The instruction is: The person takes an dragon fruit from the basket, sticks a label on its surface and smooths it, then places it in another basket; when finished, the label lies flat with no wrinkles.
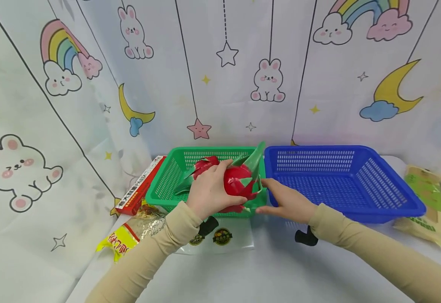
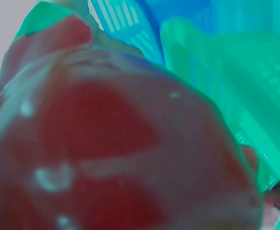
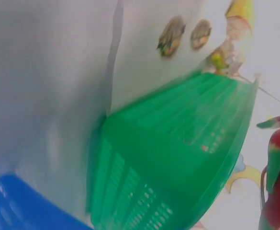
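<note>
left hand grips red fruit | right hand spread | green basket below, blue basket beside

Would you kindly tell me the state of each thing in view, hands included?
Left hand: gripping the nearer red fruit
Nearer red fruit: held
Second red fruit: partly hidden
Right hand: fingers and thumb apart
Green basket: upright, open-topped
Blue basket: upright, open-topped
Pasta box: lying down
Noodle bag: lying down
Tan packet: lying down
White packaging: lying flat, partly hidden
</note>
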### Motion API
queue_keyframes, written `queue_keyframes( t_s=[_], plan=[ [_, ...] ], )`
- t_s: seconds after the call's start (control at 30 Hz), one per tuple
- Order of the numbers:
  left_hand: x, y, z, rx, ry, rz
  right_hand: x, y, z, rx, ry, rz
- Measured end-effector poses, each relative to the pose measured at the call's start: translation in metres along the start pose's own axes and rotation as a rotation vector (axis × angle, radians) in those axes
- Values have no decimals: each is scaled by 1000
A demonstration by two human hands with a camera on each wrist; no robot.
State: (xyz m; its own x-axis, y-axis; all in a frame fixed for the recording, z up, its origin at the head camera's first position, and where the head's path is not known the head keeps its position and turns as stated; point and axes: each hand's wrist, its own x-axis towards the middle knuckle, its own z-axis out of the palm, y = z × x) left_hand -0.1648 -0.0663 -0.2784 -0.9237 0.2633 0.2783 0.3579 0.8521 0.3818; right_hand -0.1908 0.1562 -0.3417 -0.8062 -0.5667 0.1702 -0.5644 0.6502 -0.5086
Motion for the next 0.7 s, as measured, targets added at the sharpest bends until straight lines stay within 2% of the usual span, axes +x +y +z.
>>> queue_keyframes(
  t_s=[0.13, 0.3, 0.53, 0.63, 0.7],
  plan=[
    [-9, 4, 3, -38, 14, 19, -7, -1, 1, 139, -9, 39],
    [-20, 11, 4, -89, 14, 43, -14, 0, 0, 284, 35, 52],
    [-38, 18, 12, -123, 11, 57, -29, 1, 0, 313, 60, -3],
    [-47, 19, 16, -161, -16, 40, -37, -3, -1, 335, 55, -26],
    [-53, 20, 19, -209, -57, 11, -43, -5, -3, 353, 43, -37]
  ],
)
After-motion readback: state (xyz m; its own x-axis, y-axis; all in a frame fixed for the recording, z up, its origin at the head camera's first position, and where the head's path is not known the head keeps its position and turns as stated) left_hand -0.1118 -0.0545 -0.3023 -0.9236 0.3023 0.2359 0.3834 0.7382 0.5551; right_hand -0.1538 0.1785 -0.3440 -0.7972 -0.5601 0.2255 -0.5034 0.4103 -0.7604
